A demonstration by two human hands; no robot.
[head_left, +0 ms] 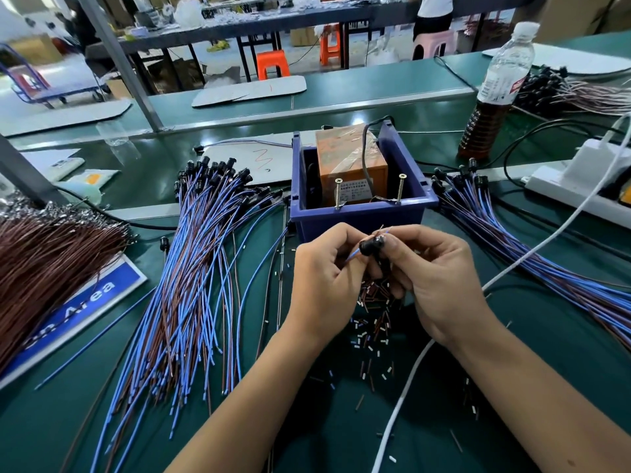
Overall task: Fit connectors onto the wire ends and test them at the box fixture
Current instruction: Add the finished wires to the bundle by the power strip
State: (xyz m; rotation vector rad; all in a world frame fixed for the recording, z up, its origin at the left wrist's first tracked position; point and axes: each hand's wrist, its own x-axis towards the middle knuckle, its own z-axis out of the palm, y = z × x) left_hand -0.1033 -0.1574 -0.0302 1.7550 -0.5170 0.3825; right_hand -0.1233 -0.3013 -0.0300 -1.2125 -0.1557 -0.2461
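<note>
- Head view: our left hand (327, 271) is pinching the blue wire (351, 257), steadying it, while our right hand (433, 278) is clamping the black connector (370, 246) onto its end, just before the blue box fixture (362, 213) mid-counter, likely handy for testing.

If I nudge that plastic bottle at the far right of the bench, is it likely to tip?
Probably it resists a light nudge: the bottle is tall and narrow, but its brown liquid fills only the bottom part, keeping weight low. A push near the cap would likely topple it. Once down, its round body would probably roll toward the black-capped wires beside it.
</note>
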